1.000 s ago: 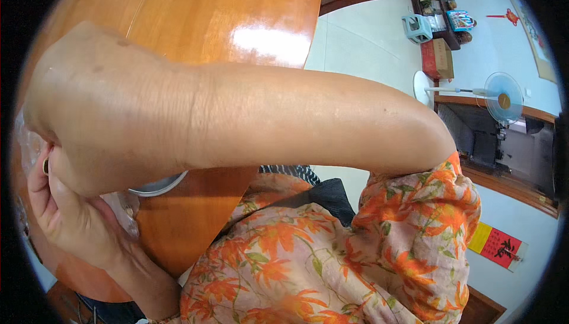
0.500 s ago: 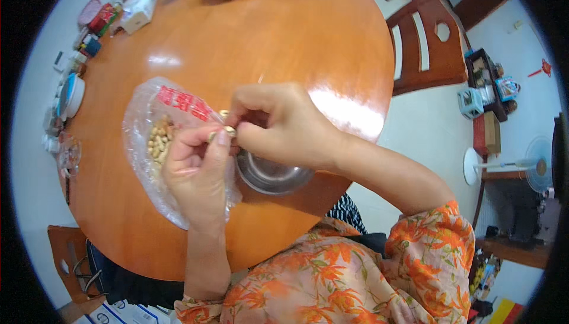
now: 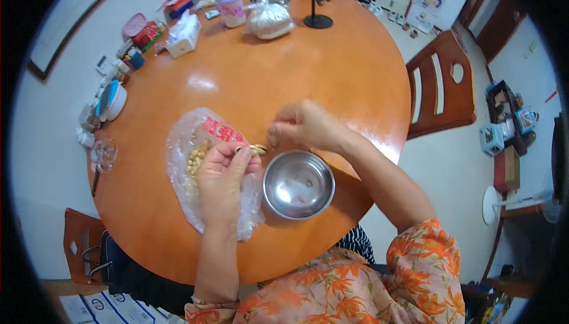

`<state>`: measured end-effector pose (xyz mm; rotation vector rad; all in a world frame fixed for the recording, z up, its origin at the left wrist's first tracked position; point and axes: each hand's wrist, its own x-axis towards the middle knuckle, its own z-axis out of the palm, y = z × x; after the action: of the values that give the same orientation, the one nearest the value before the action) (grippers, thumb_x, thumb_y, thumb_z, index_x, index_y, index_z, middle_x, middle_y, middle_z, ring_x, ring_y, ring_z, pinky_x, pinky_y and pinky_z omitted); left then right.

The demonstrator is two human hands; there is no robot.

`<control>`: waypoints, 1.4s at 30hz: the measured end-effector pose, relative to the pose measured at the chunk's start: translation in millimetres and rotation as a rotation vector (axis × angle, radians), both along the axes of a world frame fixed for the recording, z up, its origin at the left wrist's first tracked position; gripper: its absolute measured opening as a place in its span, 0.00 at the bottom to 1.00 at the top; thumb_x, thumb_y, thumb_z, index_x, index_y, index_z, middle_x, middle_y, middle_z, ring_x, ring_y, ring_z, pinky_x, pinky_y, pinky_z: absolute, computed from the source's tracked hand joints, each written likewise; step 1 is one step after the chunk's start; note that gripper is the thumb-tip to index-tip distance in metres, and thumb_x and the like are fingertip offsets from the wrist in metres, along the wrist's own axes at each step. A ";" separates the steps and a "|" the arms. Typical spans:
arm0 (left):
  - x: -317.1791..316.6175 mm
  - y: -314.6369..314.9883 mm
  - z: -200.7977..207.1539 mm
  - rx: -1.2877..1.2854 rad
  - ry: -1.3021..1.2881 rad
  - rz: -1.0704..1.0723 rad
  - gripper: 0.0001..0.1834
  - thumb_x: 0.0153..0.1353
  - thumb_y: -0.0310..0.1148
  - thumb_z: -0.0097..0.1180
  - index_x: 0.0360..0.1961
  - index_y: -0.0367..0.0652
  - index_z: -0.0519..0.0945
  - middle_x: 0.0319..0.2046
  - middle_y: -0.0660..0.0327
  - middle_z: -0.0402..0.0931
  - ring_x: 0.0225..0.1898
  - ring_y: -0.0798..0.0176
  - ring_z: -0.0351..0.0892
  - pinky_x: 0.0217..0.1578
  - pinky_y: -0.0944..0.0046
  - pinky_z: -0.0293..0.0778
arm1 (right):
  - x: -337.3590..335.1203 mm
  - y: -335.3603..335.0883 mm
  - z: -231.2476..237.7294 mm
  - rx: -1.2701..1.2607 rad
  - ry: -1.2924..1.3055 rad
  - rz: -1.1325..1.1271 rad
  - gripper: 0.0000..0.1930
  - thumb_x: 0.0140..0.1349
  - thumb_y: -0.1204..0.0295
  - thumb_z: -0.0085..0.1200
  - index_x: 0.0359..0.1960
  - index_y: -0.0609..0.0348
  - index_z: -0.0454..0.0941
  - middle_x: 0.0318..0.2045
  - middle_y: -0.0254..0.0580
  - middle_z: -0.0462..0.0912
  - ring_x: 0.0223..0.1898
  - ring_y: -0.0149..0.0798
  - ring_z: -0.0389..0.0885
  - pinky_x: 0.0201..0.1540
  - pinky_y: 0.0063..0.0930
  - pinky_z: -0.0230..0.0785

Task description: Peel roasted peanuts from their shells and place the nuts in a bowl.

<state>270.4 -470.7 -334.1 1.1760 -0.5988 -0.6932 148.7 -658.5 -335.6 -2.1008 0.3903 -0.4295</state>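
Between the thumb and fingers of my left hand (image 3: 224,167) is a pinched piece of peanut shell (image 3: 239,149). My right hand (image 3: 308,125) hovers just beyond the steel bowl (image 3: 299,208), its fingers curled together and slightly blurred; whatever they hold, if anything, is hidden. A couple of small reddish bits, probably peanut kernels, lie in the bowl. Under and beside my left hand, a clear plastic bag (image 3: 181,146) with red print lies open, with several unshelled peanuts (image 3: 195,161) on it. Next to the left fingertips are some peanut shells (image 3: 257,150).
The round wooden table (image 3: 332,75) carries a tissue pack (image 3: 183,34), a lidded pink tub (image 3: 230,10), a tied plastic bag (image 3: 269,21) and a black stand (image 3: 318,20) at the far side. Containers line its left edge. A wooden chair (image 3: 441,87) stands at the right.
My hands have come apart: the right has moved away to the right, past the bowl, while the left keeps its pinch. The view has shifted, showing more of the table's far side.
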 end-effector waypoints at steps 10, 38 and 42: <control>3.7 -29.8 3.9 0.143 0.089 -0.059 0.03 0.66 0.25 0.58 0.38 0.36 0.79 0.33 0.58 0.83 0.32 0.70 0.83 0.34 0.72 0.80 | 2.6 14.9 4.7 0.181 -0.244 0.164 0.09 0.63 0.73 0.63 0.42 0.63 0.81 0.36 0.35 0.80 0.40 0.28 0.80 0.42 0.25 0.73; -3.5 -13.3 6.2 0.166 -0.350 -0.181 0.13 0.73 0.35 0.51 0.38 0.36 0.82 0.31 0.66 0.80 0.30 0.76 0.74 0.31 0.74 0.69 | -6.1 19.2 14.4 -0.113 -0.344 0.189 0.13 0.55 0.72 0.67 0.41 0.59 0.81 0.33 0.40 0.79 0.33 0.39 0.80 0.34 0.30 0.71; 4.5 -7.7 10.1 0.238 -0.567 -0.172 0.11 0.70 0.31 0.53 0.35 0.34 0.80 0.27 0.62 0.77 0.29 0.71 0.75 0.30 0.68 0.70 | -1.3 20.6 22.8 -0.513 -0.405 0.207 0.12 0.53 0.69 0.66 0.36 0.57 0.78 0.30 0.42 0.77 0.30 0.46 0.79 0.32 0.36 0.71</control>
<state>274.9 -478.5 -324.0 1.5708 -1.1248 -0.5830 147.4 -637.9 -312.8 -2.4326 -0.1965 -0.8813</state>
